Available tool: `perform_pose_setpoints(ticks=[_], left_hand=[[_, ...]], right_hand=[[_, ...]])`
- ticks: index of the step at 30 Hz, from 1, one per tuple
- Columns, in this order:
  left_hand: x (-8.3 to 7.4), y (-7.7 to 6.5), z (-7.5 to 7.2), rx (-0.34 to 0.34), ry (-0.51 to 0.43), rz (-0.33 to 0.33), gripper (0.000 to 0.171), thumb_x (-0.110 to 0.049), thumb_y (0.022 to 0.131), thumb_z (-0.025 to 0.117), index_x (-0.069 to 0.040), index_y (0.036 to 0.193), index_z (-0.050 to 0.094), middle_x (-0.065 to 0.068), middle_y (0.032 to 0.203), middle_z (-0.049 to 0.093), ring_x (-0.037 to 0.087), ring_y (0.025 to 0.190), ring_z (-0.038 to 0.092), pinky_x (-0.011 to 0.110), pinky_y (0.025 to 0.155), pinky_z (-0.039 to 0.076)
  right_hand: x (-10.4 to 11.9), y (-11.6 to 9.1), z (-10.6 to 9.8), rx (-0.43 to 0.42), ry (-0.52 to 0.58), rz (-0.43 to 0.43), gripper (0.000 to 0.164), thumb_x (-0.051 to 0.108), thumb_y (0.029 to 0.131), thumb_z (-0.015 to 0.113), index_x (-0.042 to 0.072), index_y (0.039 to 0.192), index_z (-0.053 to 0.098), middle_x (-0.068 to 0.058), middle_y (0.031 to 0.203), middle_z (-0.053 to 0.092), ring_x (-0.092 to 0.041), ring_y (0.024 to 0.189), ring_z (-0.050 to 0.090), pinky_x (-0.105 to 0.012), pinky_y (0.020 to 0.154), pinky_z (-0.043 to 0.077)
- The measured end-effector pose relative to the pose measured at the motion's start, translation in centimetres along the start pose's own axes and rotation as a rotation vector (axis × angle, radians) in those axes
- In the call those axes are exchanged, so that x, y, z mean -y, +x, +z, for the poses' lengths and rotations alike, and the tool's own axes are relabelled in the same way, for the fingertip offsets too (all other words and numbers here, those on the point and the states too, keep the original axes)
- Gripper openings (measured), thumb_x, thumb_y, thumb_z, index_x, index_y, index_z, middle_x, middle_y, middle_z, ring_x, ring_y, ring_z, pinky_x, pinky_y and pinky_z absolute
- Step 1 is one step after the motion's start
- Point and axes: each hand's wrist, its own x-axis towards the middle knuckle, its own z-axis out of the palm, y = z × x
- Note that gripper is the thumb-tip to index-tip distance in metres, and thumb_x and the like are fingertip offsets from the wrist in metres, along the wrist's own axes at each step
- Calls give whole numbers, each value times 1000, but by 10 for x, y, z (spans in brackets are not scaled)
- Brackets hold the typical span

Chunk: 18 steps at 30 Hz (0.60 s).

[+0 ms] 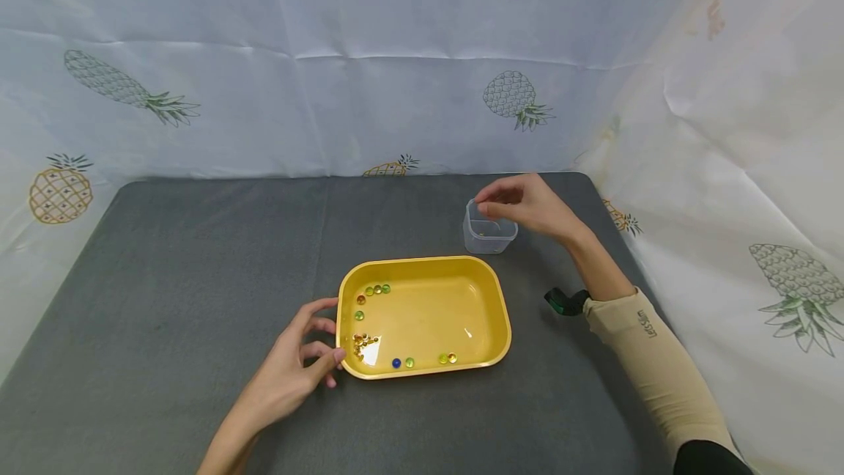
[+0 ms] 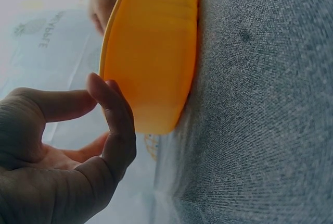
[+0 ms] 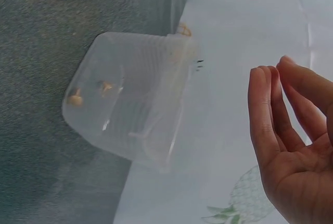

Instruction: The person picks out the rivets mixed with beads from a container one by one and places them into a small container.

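A yellow tray lies on the grey table, with glass marbles and a cluster of small gold pieces inside. My left hand pinches the tray's left rim, the thumb at the top edge and the fingers along the outer wall. Behind the tray stands a clear plastic container; in the right wrist view a few small gold pieces show at its bottom. Over this container is my right hand, thumb tip close to the fairly straight fingers, nothing visible between them.
Green marbles sit in the tray's far left corner. A blue marble and yellowish ones lie along its near side. A pineapple-print cloth hangs behind the table and at its right.
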Motion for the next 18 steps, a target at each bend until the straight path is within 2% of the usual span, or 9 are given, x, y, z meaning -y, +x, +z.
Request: perform_pose_setpoints(ticks=[4, 6, 11, 18], left_hand=[[0, 0, 0, -1, 4, -4, 69, -3, 89, 66, -25, 144, 31, 20, 120, 46, 29, 75, 67, 39, 59, 58], [1, 0, 1, -2, 5, -5, 69, -3, 89, 66, -25, 144, 31, 20, 120, 46, 29, 75, 67, 38, 59, 58], [1, 0, 1, -4, 8, -4, 69, -3, 89, 66, -25, 144, 31, 20, 121, 46, 29, 74, 67, 38, 59, 58], [1, 0, 1, -5, 11, -7, 70, -3, 89, 66, -25, 144, 30, 21, 121, 46, 28, 74, 67, 39, 59, 58]], right_hand=[[15, -2, 1, 24, -36, -22, 17, 16, 91, 67, 12, 107, 71, -14, 105, 71, -19, 87, 68, -25, 77, 59], [29, -4, 1, 34, -52, -26, 18, 12, 91, 67, 7, 108, 70, -15, 105, 70, -23, 88, 68, -28, 78, 59], [32, -2, 6, 44, -57, -31, 18, 12, 91, 67, 9, 109, 70, -10, 106, 71, -28, 91, 68, -34, 80, 59], [26, 6, 15, 71, -45, -79, 17, 21, 90, 69, 21, 107, 71, 0, 106, 71, -14, 93, 69, -25, 86, 58]])
